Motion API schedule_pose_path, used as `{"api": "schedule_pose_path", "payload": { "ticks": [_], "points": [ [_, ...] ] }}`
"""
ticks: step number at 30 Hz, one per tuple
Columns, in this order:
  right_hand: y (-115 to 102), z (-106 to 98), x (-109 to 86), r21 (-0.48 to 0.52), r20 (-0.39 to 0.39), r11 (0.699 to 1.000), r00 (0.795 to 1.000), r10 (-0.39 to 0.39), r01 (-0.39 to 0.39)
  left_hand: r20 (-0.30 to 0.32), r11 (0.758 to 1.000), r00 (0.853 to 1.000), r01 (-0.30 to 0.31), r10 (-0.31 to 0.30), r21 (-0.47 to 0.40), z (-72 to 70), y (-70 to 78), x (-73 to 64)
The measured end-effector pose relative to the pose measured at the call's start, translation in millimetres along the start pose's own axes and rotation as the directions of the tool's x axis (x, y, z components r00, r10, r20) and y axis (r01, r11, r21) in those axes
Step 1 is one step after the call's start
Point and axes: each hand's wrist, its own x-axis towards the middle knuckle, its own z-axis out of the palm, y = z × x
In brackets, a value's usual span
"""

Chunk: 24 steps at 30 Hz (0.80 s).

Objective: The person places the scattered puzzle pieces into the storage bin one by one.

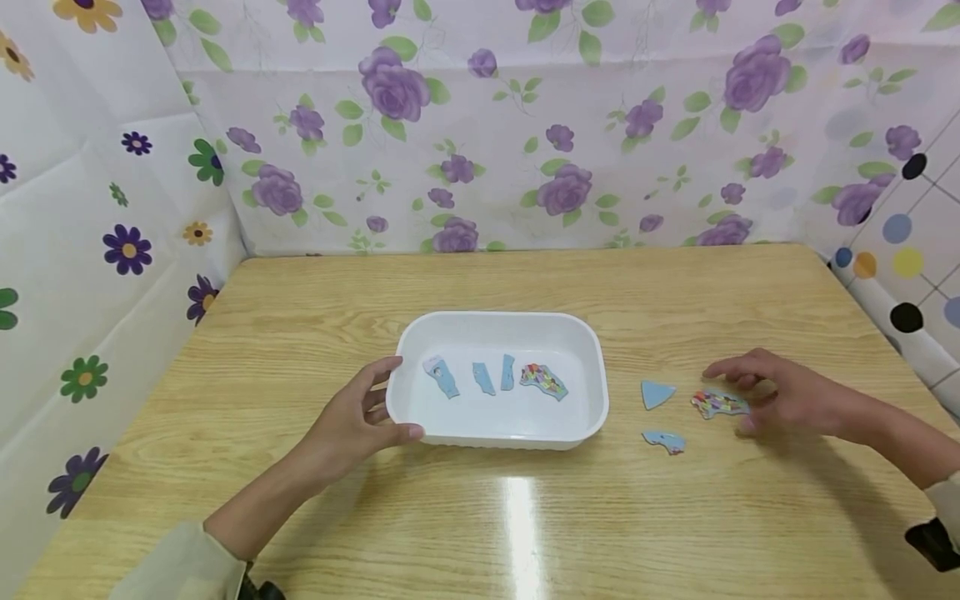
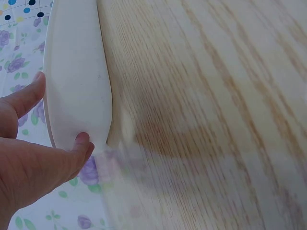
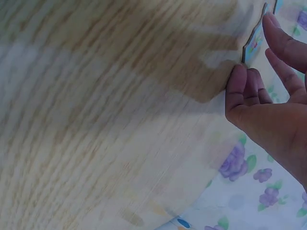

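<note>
1. Printing: the pale blue, leg-shaped flat piece with a whitish top [image 1: 444,379] bears a small printed figure, and any lettering there is too small to read. The multicoloured mosaic-patterned flat piece [image 1: 545,381] carries patches of red, yellow, green and purple.
2. Left arm: it reaches up from the lower left out of a pale beige sleeve [image 1: 180,567]. The left hand [image 1: 351,425] grasps the left end of the white rectangular plastic tray [image 1: 495,421], thumb on the near corner, fingers spread along the side rim.
3. Right arm: it comes in from the right edge, forearm slanting up and leftward. The right hand [image 1: 787,396] is released, palm downward, index finger reaching forward and the other fingers loosely bent, over the right end of a second multicoloured flat piece with a blue edge [image 1: 717,404]; whether a fingertip touches it, I cannot tell.
4. Where the pieces are: the tray stands on the light wood-grain table [image 1: 300,333]. Inside lie the leg-shaped piece, two narrow blue slivers [image 1: 483,379] and the mosaic-patterned piece, in a row and apart from each other.
5. Right of the tray, on the table, lie a plain blue triangular piece [image 1: 657,394] and, nearer the person, a curved blue piece with a reddish tip [image 1: 666,441]. The second multicoloured piece lies to the right of both.
</note>
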Motion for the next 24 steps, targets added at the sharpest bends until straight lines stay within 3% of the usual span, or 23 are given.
{"api": "schedule_pose_path", "payload": {
  "ticks": [13,18,24],
  "points": [
    [10,4,1.7,0.074,0.048,0.991,0.992,-0.116,0.112,0.005,1.000,1.000,-0.010,0.010,0.002,-0.4,-0.4,1.4],
    [13,8,1.9,0.040,0.001,0.989,0.990,-0.144,0.144,0.002,1.000,1.000,-0.009,0.009,0.003,-0.4,-0.7,1.7],
    [12,15,0.7,0.013,-0.081,0.997,0.994,-0.079,0.081,0.006,1.000,1.000,-0.006,0.006,-0.013,-0.3,-1.2,0.8]
  ]
}}
